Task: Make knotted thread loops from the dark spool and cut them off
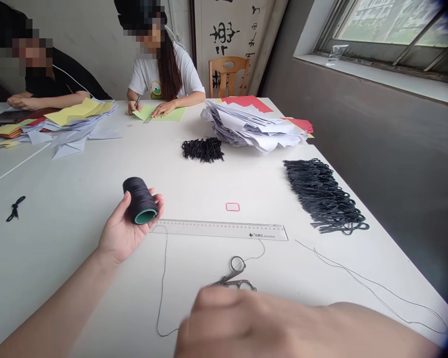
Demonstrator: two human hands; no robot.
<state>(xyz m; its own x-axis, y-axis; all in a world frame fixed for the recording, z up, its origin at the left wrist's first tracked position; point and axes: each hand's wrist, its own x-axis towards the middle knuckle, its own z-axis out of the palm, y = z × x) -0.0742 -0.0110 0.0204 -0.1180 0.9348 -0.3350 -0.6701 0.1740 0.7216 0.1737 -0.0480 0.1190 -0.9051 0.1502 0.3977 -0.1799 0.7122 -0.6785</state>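
1. Left hand (pixel 120 236): the fingers (pixel 159 201) were curled around a black spool (pixel 137 196), thumb on one side and fingertips on the other. The spool sat tilted in that grasp, green core visible.
2. Right hand (pixel 227 323): blurred, fingers folded inward. Fingertips were hidden; whether they gripped anything could not be determined. Loose thread (pixel 165 271) on the counter (pixel 78 199) ran out of sight behind them.
3. Scissors (pixel 232 274) lay just beyond the right fingers.
4. Judged good practice: a light, steady hold on the spool, slack paid out evenly, thread clear of the scissors.
5. Markings: a ruler (pixel 220 230), just right of the left fingers, bore a scale up to about 40; its logo lettering was not securely readable. A scroll (pixel 235 30), well beyond both hands, carried undeciphered brush characters. The spool showed no label.
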